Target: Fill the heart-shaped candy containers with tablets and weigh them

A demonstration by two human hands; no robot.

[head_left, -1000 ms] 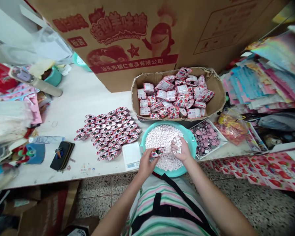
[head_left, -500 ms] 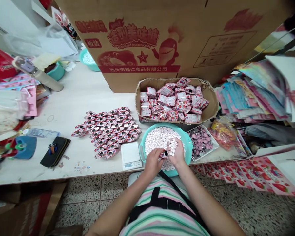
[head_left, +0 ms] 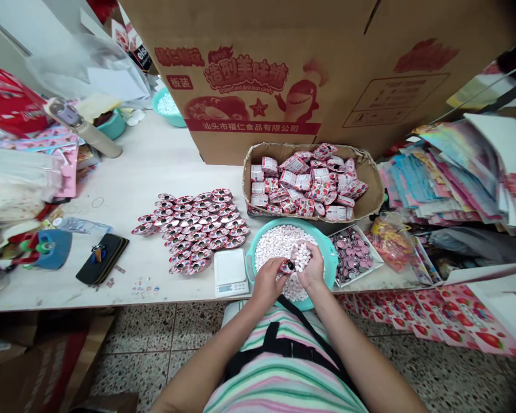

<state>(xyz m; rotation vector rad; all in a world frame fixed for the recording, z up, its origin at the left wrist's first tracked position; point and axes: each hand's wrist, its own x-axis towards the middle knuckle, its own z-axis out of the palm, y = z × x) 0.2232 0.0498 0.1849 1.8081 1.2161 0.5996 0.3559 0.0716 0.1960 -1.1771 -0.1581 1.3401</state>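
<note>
My left hand point(head_left: 268, 282) is closed around a small red-and-pink candy packet point(head_left: 287, 266), its dark round opening facing up. Cupped in my right hand point(head_left: 315, 269) is a heap of white candies point(head_left: 301, 256), held right beside the packet's opening. Both hands are over a turquoise basin point(head_left: 250, 252) that holds many more white candies point(head_left: 279, 238). Left of the basin, a white digital scale point(head_left: 229, 267) lies flat. Rows of similar packets point(head_left: 198, 226) stand with openings upward to the scale's upper left.
Behind the basin, a cut-down cardboard box point(head_left: 374, 198) holds many packets. A tray of round pink caps point(head_left: 356, 255) touches the basin's right side. A large carton point(head_left: 258, 132) stands at the back. At left lie a black wallet point(head_left: 102, 259) and a beige bottle point(head_left: 88, 131).
The whole view has shifted slightly to the left, so the table things appear a little farther right. Both hands keep their holds, nearly in place over the basin.
</note>
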